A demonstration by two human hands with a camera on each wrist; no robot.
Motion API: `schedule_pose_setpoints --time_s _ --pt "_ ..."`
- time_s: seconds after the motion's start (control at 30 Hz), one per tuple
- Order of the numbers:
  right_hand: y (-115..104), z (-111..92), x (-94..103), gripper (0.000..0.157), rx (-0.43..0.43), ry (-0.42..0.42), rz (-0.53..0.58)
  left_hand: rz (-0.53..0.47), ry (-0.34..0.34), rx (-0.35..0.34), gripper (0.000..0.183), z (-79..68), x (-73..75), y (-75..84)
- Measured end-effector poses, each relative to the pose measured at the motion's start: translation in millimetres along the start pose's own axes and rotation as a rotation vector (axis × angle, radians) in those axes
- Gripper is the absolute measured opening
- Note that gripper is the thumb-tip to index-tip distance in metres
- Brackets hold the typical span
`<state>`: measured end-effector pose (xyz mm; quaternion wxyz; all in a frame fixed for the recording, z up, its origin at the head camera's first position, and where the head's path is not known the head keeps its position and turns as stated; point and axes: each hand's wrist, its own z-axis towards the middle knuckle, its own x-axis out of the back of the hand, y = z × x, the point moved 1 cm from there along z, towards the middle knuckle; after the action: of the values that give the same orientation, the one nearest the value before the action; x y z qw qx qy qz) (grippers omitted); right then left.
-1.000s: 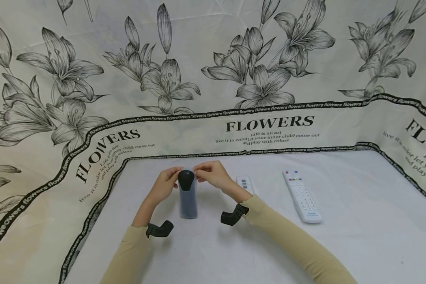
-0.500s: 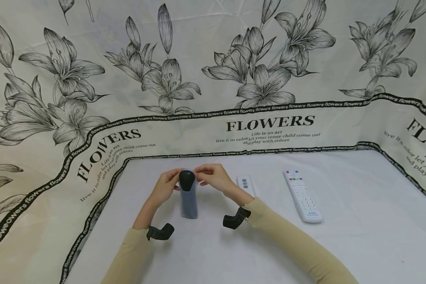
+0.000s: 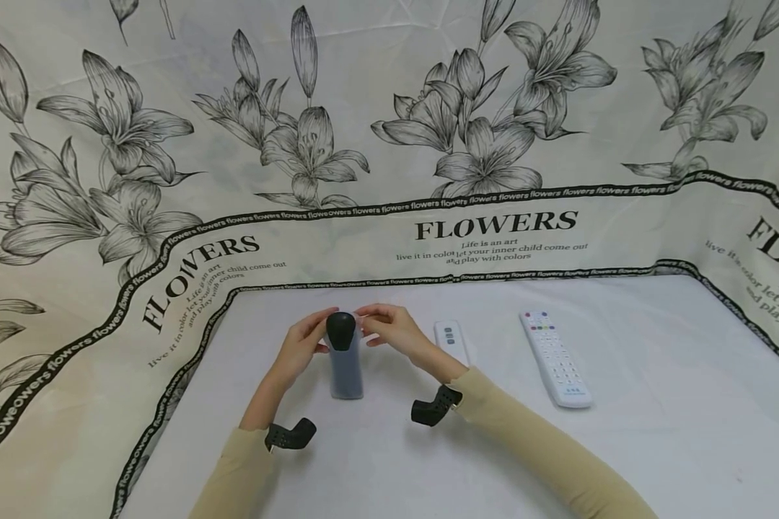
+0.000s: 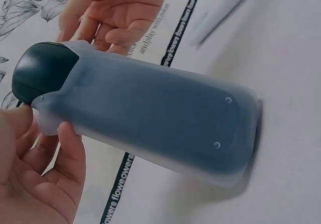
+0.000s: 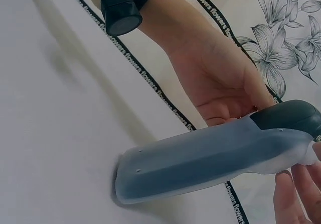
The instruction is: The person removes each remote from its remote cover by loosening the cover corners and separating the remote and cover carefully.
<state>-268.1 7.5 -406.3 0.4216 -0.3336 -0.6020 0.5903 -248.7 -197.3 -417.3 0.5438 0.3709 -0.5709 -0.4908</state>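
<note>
A black remote control [image 3: 341, 330] with a rounded, bulging end stands tilted inside a translucent silicone cover [image 4: 160, 113]. The bulging end sticks out of the cover's mouth; the rest shows dimly through the bluish sleeve. At the left of the mouth, my left hand [image 3: 298, 344] pinches the cover's edge between thumb and fingers. My right hand [image 3: 399, 335] grips the opposite edge with its fingertips, which show at the lower right in the right wrist view. The cover's lower end meets the white table [image 3: 363, 461].
To the right lies a small white remote [image 3: 451, 340], partly behind my right forearm. Farther right is a long white remote [image 3: 556, 360] with many buttons. A flower-printed cloth [image 3: 493, 144] rises behind the table. Each wrist wears a black camera mount [image 3: 436, 406].
Both hands stay at the cover's mouth and have shifted only slightly downward. The remote and cover hold nearly the same tilt, and the white remotes have not moved.
</note>
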Motion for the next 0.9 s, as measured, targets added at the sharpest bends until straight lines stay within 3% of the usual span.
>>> schedule_pose_setpoints --time_s 0.3,0.53,0.9 --pt "3.9 -8.2 -0.8 0.040 -0.023 -0.004 -0.011 -0.054 -0.034 0.018 0.042 -9.4 0.9 -6.2" --pt "5.6 -15.1 -2.5 0.041 -0.024 -0.024 -0.030 -0.078 -0.080 -0.012 0.048 -17.8 4.1 -12.1" --pt "6.8 -19.2 -8.3 0.049 -0.012 -0.009 -0.061 -0.040 -0.021 -0.072 0.057 -15.0 -0.3 -14.6"
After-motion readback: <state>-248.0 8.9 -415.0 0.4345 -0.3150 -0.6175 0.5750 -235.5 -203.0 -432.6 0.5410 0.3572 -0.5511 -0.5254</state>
